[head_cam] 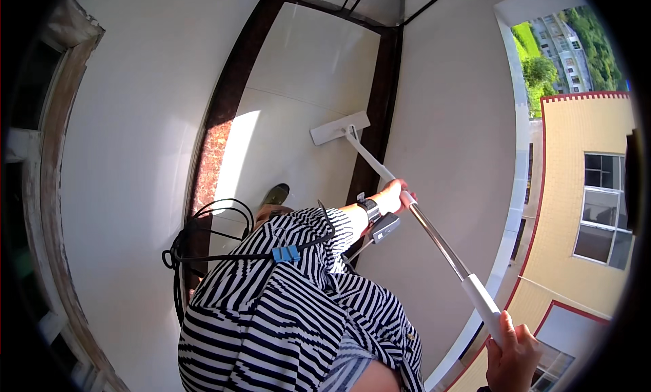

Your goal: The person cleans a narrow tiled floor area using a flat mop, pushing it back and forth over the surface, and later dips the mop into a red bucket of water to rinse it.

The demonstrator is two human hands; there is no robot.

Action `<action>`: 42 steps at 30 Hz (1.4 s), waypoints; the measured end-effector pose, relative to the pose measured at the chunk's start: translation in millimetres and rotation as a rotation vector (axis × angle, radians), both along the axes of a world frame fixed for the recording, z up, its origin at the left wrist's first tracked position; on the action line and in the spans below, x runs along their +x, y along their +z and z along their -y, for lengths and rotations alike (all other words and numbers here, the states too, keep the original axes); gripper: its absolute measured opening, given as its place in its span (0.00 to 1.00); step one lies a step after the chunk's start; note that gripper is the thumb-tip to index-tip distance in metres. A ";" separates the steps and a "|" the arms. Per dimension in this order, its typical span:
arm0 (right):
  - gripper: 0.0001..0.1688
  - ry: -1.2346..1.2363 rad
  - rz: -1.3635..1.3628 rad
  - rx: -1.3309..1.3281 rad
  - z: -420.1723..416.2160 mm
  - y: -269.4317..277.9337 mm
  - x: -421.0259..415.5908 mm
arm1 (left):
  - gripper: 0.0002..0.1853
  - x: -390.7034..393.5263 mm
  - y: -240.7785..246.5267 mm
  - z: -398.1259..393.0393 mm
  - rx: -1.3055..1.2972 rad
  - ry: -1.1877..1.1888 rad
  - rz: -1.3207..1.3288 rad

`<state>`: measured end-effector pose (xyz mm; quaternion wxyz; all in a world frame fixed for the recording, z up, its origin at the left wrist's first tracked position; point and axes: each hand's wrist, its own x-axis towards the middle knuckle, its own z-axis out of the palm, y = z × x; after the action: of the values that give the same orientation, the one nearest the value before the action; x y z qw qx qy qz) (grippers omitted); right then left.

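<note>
A flat mop with a white rectangular head [339,128] rests on pale floor tiles [300,71], its right end at the dark border strip. Its pole [437,237], part white and part shiny metal, slants down to the lower right. Around the pole's middle, at a white collar, my left hand [394,196] is closed. Lower right, my right hand [513,354] grips the white end handle [480,305], thumb along it. A black strap [368,209] circles my left wrist, with a small dark box [385,227] beside it.
Pale walls [132,153] [442,112] flank the narrow floor, edged by dark reddish-brown borders [376,107]. A looped black cable [175,254] hangs at my left side, held by a blue clip [286,254]. My shoe [277,193] stands on the tiles. A window opening lies right; a worn frame [56,137] left.
</note>
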<state>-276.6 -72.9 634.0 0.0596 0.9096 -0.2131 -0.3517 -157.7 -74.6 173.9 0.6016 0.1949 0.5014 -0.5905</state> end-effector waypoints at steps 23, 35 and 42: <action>0.19 -0.356 1.030 0.396 -15.5 -71.6 -53.6 | 0.13 14.3 -38.2 -2.2 0.033 -0.168 0.172; 0.12 -0.479 1.661 1.004 -10.3 3.3 -28.3 | 0.04 10.1 64.9 42.9 0.027 -0.110 0.264; 0.14 -0.374 1.860 1.002 -8.6 -7.1 -3.5 | 0.05 47.9 71.8 53.1 -0.007 -0.079 0.342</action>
<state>-280.1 -64.4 626.9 -0.5609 0.6941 -0.1421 0.4283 -109.8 -127.8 245.7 0.6551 0.3099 0.3814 -0.5738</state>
